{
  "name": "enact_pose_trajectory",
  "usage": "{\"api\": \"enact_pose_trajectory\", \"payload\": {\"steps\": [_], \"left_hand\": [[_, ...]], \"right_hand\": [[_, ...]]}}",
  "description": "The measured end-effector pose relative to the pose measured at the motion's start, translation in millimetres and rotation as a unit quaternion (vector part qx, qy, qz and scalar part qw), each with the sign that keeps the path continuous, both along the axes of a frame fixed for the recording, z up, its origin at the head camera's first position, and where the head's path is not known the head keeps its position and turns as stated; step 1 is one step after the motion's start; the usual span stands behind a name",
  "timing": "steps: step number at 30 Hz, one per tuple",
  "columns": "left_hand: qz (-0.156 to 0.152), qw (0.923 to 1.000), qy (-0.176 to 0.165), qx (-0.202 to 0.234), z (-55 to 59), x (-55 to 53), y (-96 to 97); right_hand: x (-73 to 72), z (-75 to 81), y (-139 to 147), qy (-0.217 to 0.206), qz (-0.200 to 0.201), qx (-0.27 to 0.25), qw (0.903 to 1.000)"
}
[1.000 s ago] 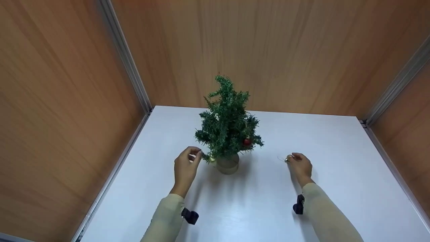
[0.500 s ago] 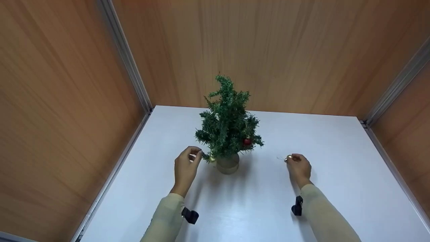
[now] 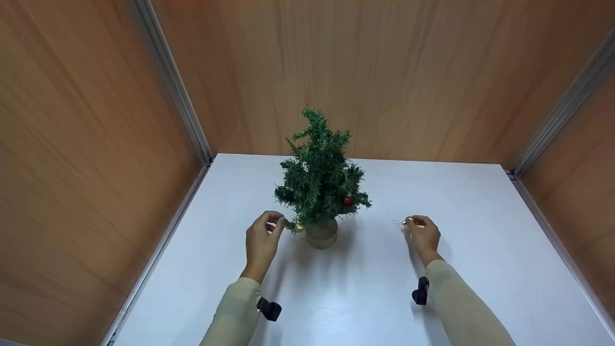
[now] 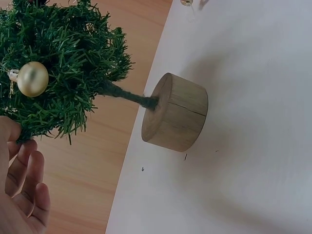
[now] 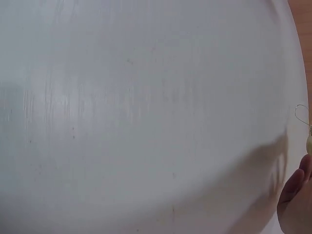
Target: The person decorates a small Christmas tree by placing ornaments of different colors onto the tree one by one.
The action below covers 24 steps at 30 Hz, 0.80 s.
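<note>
A small artificial Christmas tree (image 3: 317,173) stands upright on a round wooden base (image 4: 178,112). My left hand (image 3: 261,242) is at its lower left, thumb and fingertips pinching the tip of a low branch. Close by on that branch hangs a gold bauble (image 4: 32,79). A red bauble (image 3: 348,201) hangs on the tree's right side. Apart from the tree, to its right, my right hand (image 3: 425,238) pinches another gold bauble (image 3: 408,220) above the table. Its thin hanging loop (image 5: 301,113) sticks out in the right wrist view, where most of the hand is cut off.
The white table (image 3: 365,298) carries the tree near its middle. Wood-grain panels (image 3: 384,81) enclose the back and both sides, joined by metal corner rails (image 3: 178,81). A few dark specks lie near the base in the left wrist view.
The head view has shifted slightly. My right hand, with its gold bauble, has risen a little in the picture. My left hand keeps its pinch on the branch beside the tree.
</note>
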<state>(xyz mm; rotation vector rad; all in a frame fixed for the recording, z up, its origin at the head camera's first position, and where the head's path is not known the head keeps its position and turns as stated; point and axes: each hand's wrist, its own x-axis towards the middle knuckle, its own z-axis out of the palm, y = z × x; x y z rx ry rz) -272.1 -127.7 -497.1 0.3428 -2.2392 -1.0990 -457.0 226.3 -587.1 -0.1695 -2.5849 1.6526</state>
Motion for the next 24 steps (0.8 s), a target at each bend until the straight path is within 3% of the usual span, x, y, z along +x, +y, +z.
{"api": "enact_pose_trajectory", "payload": {"steps": [9,24], "left_hand": [[-0.002,1.0000,-0.006,0.001,2.8,0.3,2.9],[-0.009,0.9997,-0.015,0.019,4.9,0.0,9.4]], "right_hand": [[3.7,9.2,-2,0.026,-0.015,-0.007,0.9995],[10.9,30.6,-12,0.078,-0.005,-0.024,0.9967]]}}
